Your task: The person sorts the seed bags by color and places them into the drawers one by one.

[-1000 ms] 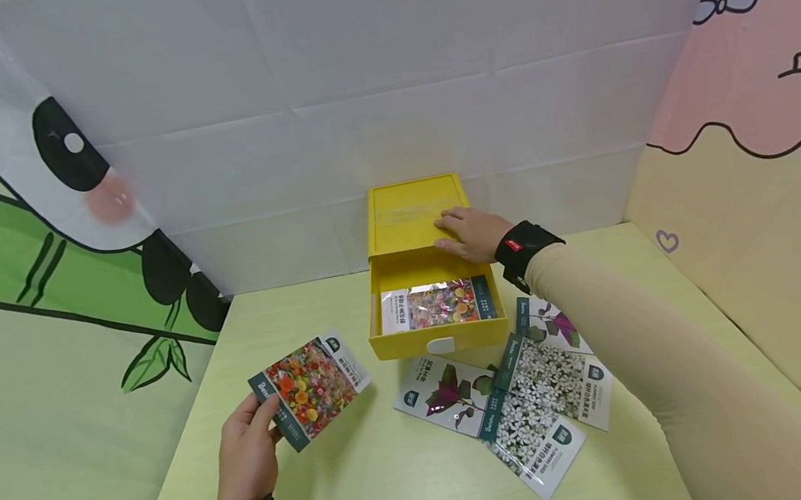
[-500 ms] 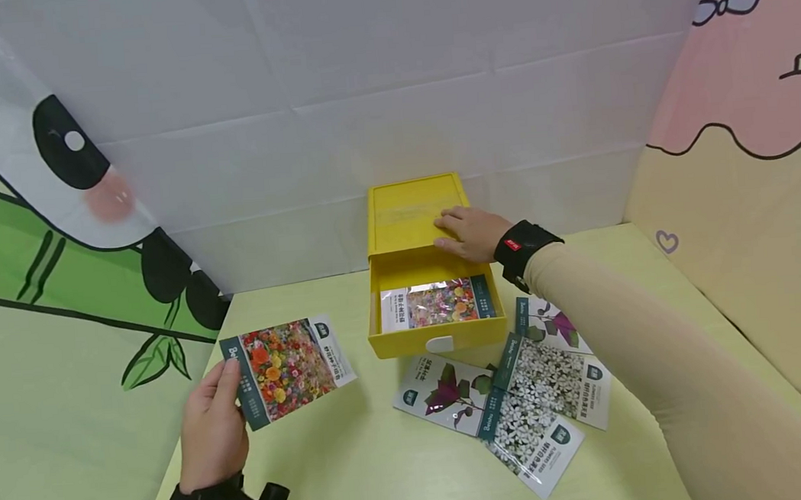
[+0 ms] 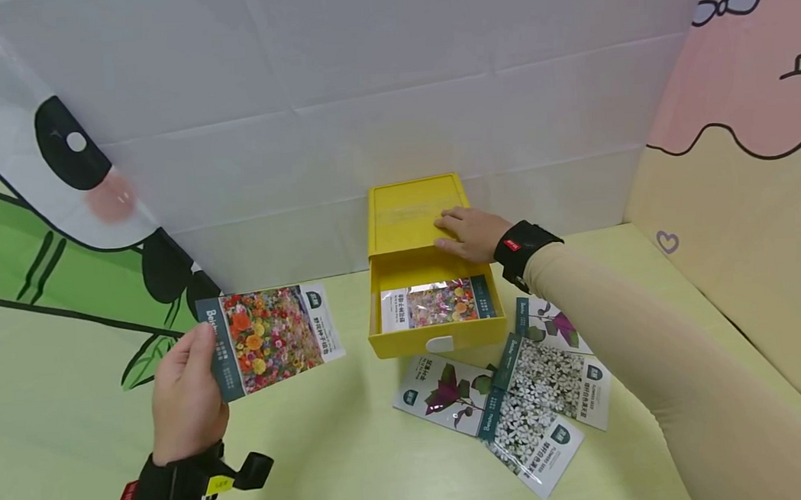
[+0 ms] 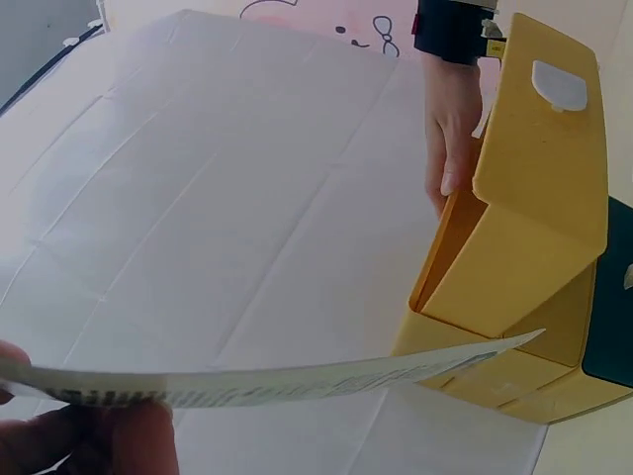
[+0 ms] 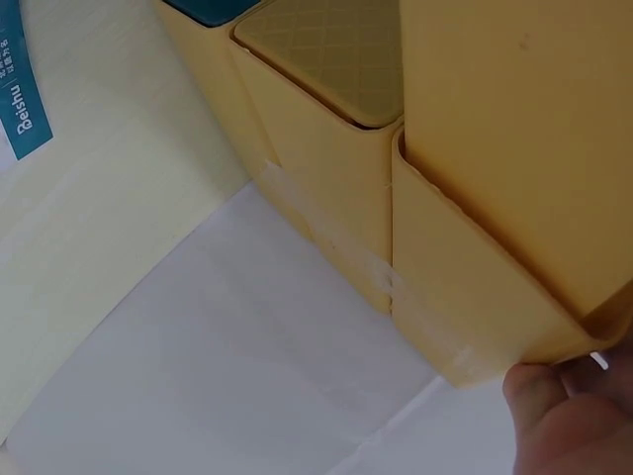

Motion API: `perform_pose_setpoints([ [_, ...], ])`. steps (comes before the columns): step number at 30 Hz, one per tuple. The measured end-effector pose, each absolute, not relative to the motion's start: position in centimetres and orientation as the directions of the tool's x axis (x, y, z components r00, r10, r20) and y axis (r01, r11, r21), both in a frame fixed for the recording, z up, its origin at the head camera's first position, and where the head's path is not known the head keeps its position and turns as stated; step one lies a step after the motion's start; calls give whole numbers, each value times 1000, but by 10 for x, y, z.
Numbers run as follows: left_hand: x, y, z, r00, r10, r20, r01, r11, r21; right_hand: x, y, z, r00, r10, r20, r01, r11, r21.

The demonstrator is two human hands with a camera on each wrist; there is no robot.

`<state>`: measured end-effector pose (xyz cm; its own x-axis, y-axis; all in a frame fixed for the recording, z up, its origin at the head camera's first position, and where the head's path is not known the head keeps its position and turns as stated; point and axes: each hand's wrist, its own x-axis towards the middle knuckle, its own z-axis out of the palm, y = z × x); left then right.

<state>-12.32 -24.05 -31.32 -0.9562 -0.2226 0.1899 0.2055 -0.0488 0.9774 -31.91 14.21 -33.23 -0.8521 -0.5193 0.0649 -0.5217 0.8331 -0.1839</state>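
My left hand (image 3: 188,397) pinches a seed packet (image 3: 275,334) with a colourful flower picture at its dark green end, thumb on top. The packet is held up left of a yellow drawer box (image 3: 405,211) and appears nearly edge-on in the left wrist view. On the box's top lies my right hand (image 3: 471,234), fingers extended and thumb by the front edge. Below it the top drawer (image 3: 406,343) is pulled out, showing its white tab. Inside lies another flower-picture packet (image 3: 438,303), oriented the opposite way.
Several packets lie overlapping on the table before the drawer: purple-leaf ones (image 3: 444,396) and white-flower ones (image 3: 549,375). Beneath the pulled-out drawer the left wrist view shows a dark green drawer front (image 4: 611,307). A white sheet (image 3: 286,173) hangs behind the box.
My left hand has moved left and upward with the seed packet, which has turned clockwise to lie more level in view. The right hand, the box and the other packets stay put.
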Motion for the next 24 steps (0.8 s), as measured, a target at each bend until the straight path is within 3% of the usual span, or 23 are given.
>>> perform_pose_setpoints([
  [24,-141,-210,-271,-936,-131,326,335,-58,940,-319,142,-333,-848,-524,77,-529,829,-183],
])
